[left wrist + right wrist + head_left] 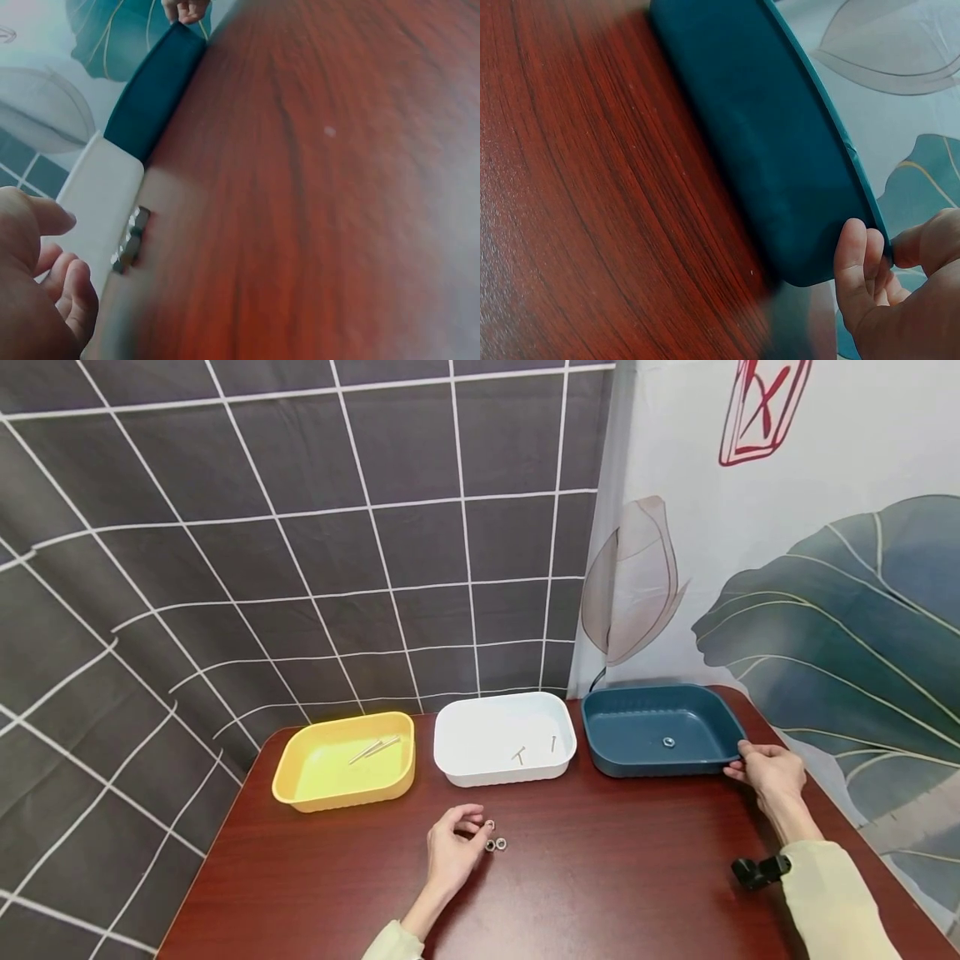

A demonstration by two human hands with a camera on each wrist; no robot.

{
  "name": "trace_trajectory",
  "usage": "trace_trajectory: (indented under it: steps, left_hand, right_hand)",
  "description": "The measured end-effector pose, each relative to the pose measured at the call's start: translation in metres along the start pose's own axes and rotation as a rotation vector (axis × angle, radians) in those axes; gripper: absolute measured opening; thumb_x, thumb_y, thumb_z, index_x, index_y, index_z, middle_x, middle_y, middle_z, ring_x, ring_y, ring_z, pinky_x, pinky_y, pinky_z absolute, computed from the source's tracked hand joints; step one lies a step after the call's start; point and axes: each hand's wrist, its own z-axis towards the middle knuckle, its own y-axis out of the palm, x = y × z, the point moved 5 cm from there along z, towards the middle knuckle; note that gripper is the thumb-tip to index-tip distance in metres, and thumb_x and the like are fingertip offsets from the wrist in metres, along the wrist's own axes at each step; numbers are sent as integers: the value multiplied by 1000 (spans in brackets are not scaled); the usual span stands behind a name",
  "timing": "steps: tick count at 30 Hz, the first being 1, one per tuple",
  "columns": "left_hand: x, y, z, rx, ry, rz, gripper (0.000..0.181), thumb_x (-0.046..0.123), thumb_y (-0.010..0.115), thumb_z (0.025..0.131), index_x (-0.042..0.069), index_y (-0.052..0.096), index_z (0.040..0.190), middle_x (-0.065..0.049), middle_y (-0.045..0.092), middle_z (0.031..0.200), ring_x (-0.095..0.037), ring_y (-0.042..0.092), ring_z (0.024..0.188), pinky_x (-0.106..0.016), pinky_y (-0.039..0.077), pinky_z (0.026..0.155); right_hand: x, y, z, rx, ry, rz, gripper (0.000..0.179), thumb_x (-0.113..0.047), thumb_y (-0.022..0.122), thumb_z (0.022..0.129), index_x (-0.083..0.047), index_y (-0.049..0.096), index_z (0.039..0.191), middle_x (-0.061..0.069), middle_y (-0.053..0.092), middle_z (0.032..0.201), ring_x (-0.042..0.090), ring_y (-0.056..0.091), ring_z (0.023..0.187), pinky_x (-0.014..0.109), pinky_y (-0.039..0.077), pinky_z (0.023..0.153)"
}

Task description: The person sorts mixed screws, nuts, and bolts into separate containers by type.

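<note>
My left hand (454,852) hovers at the middle of the table, just left of three small metal nuts (501,843). In the left wrist view, thumb and fingers of the left hand (37,277) are apart and loosely bent, with nothing between them; the nuts (130,238) lie beyond the fingertips. At the far right, my right hand (772,770) pinches the near right corner of the dark blue tray (645,770). Thumb and fingers of the right hand (900,292) meet at the tray's rim in the right wrist view. One nut (669,742) lies inside that tray.
Left of the blue tray stands a white tray (495,776) holding a few small screws (519,754). Further left, a yellow tray (345,797) contains long thin metal pieces (372,749). All three line the back of the brown table (600,877), before a hung cloth (405,543).
</note>
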Motion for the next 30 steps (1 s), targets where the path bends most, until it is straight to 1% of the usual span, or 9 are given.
trace_trajectory:
  steps: [4,8,13,16,22,27,30]
  left_hand:
    - [-6,-4,-5,-16,-8,5,27,-5,79,74,-1,72,100,-7,70,89,-18,64,74,-18,53,60]
    - [-11,-7,-7,-25,-10,17,30,-8,79,73,1,72,101,-7,70,90,-20,64,75,-17,52,59]
    - [-13,-8,-3,-11,6,39,30,-10,76,75,1,73,102,-5,70,92,-19,65,77,-19,54,61]
    - [-14,-8,-1,-9,5,51,30,-9,77,75,2,73,103,-3,70,92,-20,65,77,-19,54,62]
    - [-16,-5,-6,-47,12,57,32,-5,80,74,2,72,104,-4,69,93,-21,64,78,-14,49,59]
    - [-16,-4,-9,-86,48,84,35,-1,83,71,5,71,103,-4,67,92,-15,60,73,-16,49,58]
    - [-16,-3,-11,-112,60,89,35,-1,86,70,6,71,101,-3,65,89,-12,57,68,-17,49,57]
  right_hand:
    - [1,-1,0,-2,-2,5,34,-22,50,105,10,50,117,0,58,62,9,65,51,24,60,57]
    - [1,0,1,-5,1,3,33,-22,50,105,9,50,116,0,58,63,9,66,51,24,60,58]
    - [1,-1,2,0,3,6,33,-22,50,105,8,50,117,-1,58,64,9,66,51,25,60,58]
    - [2,-2,2,1,5,10,33,-22,51,105,8,51,116,-1,58,63,9,66,51,24,60,58]
    - [3,0,2,2,15,15,30,-22,51,105,6,52,113,-1,58,62,8,65,51,24,60,57]
    - [1,-1,0,3,3,8,32,-21,51,105,9,51,115,0,58,62,9,65,50,25,60,57]
    - [1,-1,0,3,7,8,32,-22,51,105,9,51,115,0,58,62,9,65,50,25,60,58]
